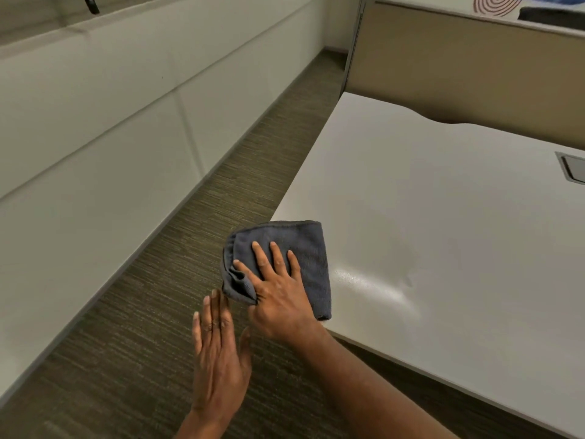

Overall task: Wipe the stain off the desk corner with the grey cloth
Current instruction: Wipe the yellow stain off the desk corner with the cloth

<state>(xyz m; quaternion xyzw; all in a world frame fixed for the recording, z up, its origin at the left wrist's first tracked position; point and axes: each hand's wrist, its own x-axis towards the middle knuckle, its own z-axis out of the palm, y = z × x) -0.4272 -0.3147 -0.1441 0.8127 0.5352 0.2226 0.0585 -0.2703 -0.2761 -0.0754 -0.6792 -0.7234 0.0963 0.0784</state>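
Observation:
A folded grey cloth (304, 245) lies over the near left corner of the white desk (443, 217), partly hanging past the edge. My right hand (278, 289) presses flat on the cloth with fingers spread, thumb pinching its left fold. My left hand (218, 353) hovers flat and open over the carpet just left of the corner, holding nothing. The corner itself is covered by the cloth, so no stain shows. A shiny damp-looking streak (373, 286) lies on the desk right of the cloth.
A beige partition panel (459, 68) stands behind the desk. A grey cable hatch (574, 167) sits at the desk's right. Striped carpet (196, 248) runs along the left, bounded by a white panelled wall (95, 137).

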